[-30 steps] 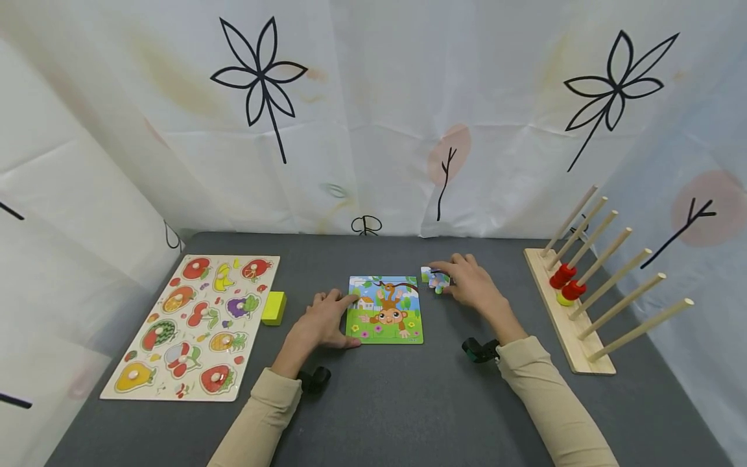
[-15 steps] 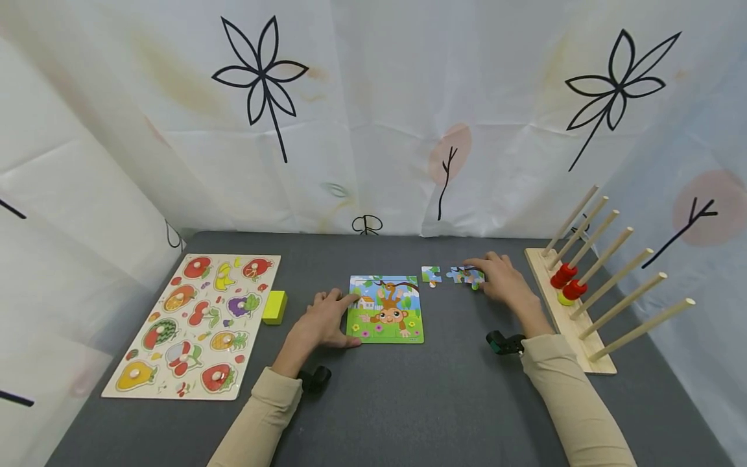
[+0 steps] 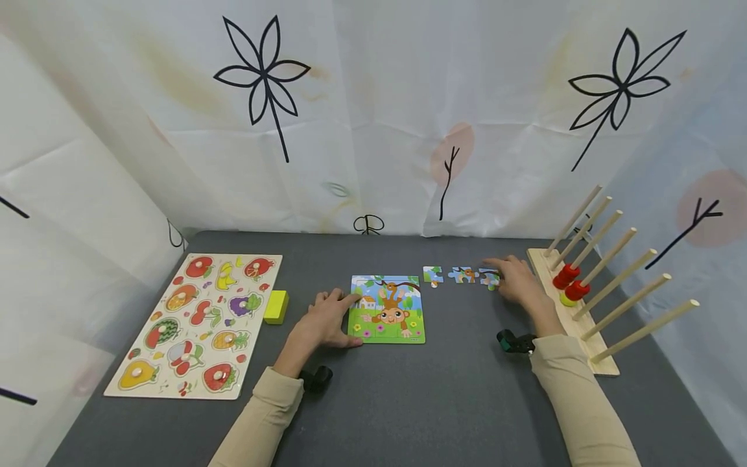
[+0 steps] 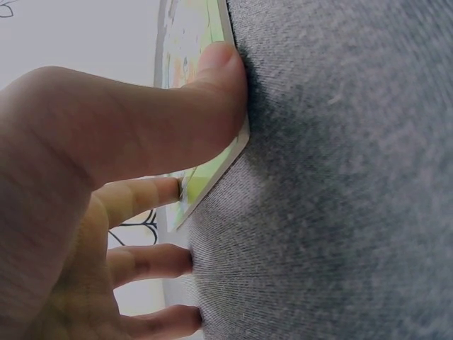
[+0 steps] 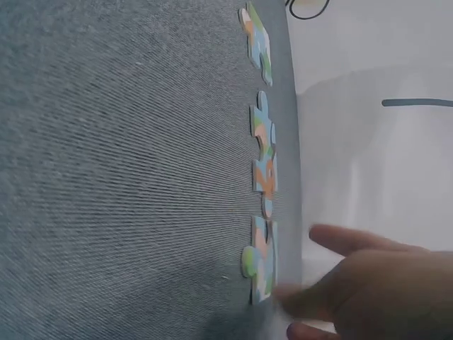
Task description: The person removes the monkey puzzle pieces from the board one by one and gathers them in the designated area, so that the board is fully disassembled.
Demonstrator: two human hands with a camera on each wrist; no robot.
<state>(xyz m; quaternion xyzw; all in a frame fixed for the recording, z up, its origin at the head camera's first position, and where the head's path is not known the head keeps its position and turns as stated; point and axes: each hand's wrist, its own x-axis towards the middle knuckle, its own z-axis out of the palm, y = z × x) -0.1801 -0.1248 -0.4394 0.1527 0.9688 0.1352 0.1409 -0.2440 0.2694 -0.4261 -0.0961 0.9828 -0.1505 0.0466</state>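
Note:
A square monkey puzzle (image 3: 388, 318) lies flat on the dark table. The left hand (image 3: 324, 320) rests at its left side, thumb on the near edge, index finger on the left part; in the left wrist view the other fingertips (image 4: 185, 259) touch the cloth. Loose puzzle pieces lie in a row to the right: one piece (image 3: 433, 275) near the puzzle, a middle piece (image 3: 463, 275), and a right piece (image 3: 489, 279). The right hand (image 3: 518, 283) is beside the right piece, fingers extended; in the right wrist view its fingertips are at the end of that piece (image 5: 262, 265).
A fruit peg board (image 3: 195, 324) lies at the left, with a yellow block (image 3: 275, 307) against its right side. At the right stands a wooden rack (image 3: 601, 367) with several upright pegs and a few red and yellow beads. A patterned white curtain (image 3: 385, 181) hangs behind.
The right hand has moved right along with loose pieces, which now lie spread in a row with gaps. The left hand has stayed in place on the puzzle.

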